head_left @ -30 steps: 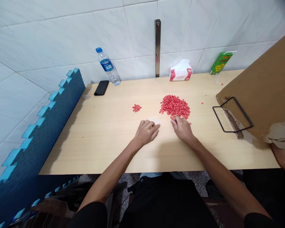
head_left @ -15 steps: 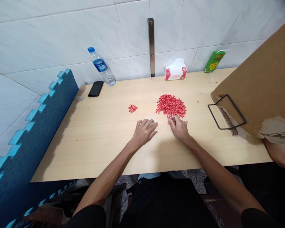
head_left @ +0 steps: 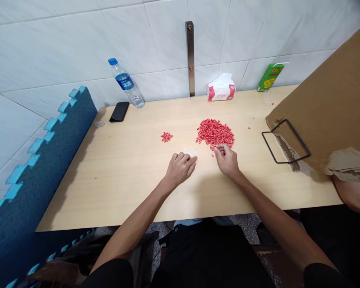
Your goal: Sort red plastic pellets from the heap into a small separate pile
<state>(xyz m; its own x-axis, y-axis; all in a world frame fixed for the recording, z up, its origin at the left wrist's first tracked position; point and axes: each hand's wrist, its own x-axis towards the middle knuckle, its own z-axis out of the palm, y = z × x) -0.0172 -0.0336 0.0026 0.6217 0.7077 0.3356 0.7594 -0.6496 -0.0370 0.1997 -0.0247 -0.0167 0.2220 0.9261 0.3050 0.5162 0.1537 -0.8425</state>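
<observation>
A large pile of small red pieces (head_left: 215, 133) lies on the light wooden table (head_left: 132, 180), and a much smaller red cluster (head_left: 167, 137) sits to its left. My right hand (head_left: 226, 158) is at the pile's front edge with its fingers curled and pressed together; what they hold, if anything, is too small to name. My left hand (head_left: 182, 165) rests in front of the gap between the two heaps, fingers bent and closed together. Just beyond its fingertips is a faint clear plastic thing (head_left: 190, 152), partly hidden by the hand.
At the back stand a water bottle (head_left: 126, 84), a tissue pack (head_left: 221, 89) and a green drink carton (head_left: 270, 77). A phone (head_left: 119, 112) lies at the back left. Blue foam mat (head_left: 60, 136) borders the left; cardboard (head_left: 327, 108) and a black wire frame (head_left: 285, 141) are at right.
My left hand's fingers have drawn closer together, and more of the clear plastic thing shows beyond them. My right hand has moved slightly, still at the pile's front edge.
</observation>
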